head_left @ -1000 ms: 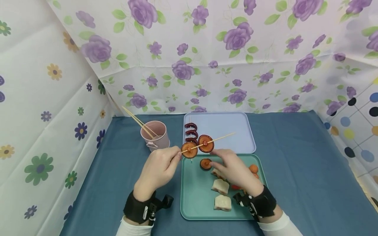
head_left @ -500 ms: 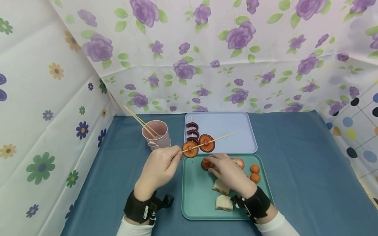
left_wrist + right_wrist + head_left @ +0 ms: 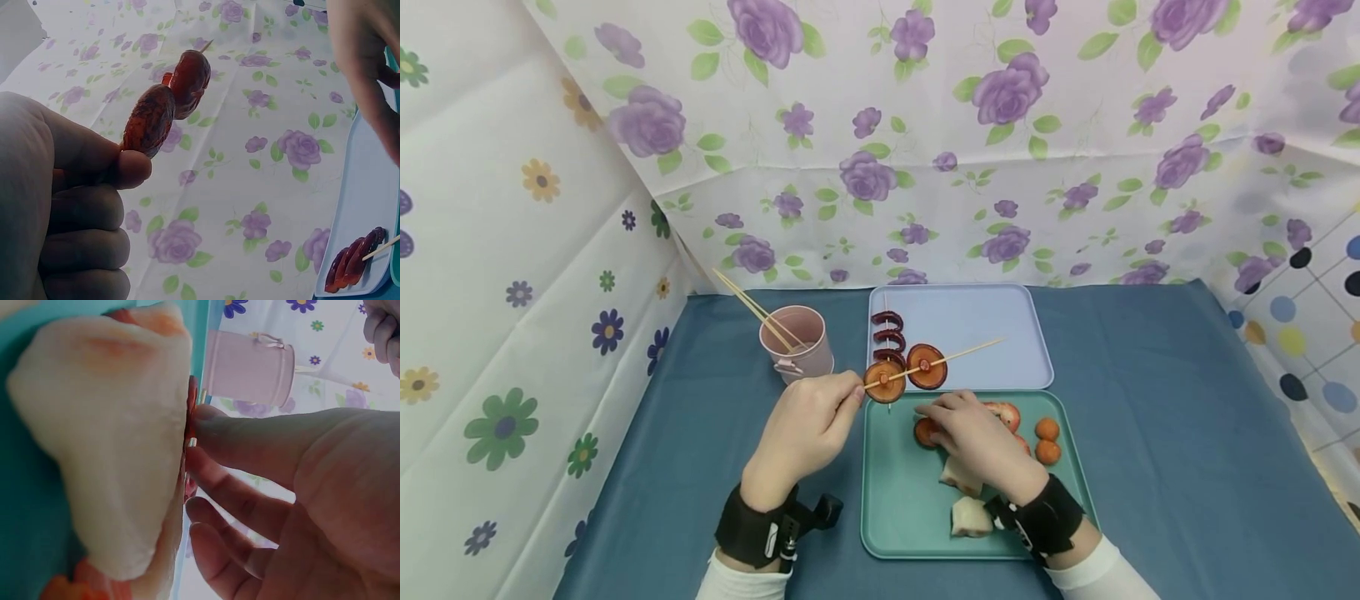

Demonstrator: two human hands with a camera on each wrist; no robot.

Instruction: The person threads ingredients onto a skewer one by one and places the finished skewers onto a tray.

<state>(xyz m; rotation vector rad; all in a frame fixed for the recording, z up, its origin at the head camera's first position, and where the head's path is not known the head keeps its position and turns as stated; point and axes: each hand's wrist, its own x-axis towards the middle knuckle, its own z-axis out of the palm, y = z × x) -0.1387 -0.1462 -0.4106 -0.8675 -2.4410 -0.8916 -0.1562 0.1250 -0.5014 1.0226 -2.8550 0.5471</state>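
Nearest us, two white bread pieces (image 3: 968,517) lay on the green tray (image 3: 895,508), one partly under our right hand (image 3: 977,442). That hand lay over the tray with fingers bent, its fingertips (image 3: 203,425) pinching a red round slice (image 3: 925,432) lying on the tray. Just right of the hand lay a strawberry half (image 3: 1004,412) and two small orange balls (image 3: 1047,440).

To the left, our left hand (image 3: 808,433) had its fingers curled, thumb and forefinger gripping the near end of a wooden skewer (image 3: 962,353). Two round slices (image 3: 904,373) were threaded on it close to the fingers, held above the seam between the trays, the tip pointing right and away.

Farther back, on the pale blue tray (image 3: 985,325), lay a finished skewer of dark red slices (image 3: 887,333). Left of it stood a pink cup (image 3: 797,343) holding spare sticks (image 3: 748,307), on blue cloth (image 3: 700,433).
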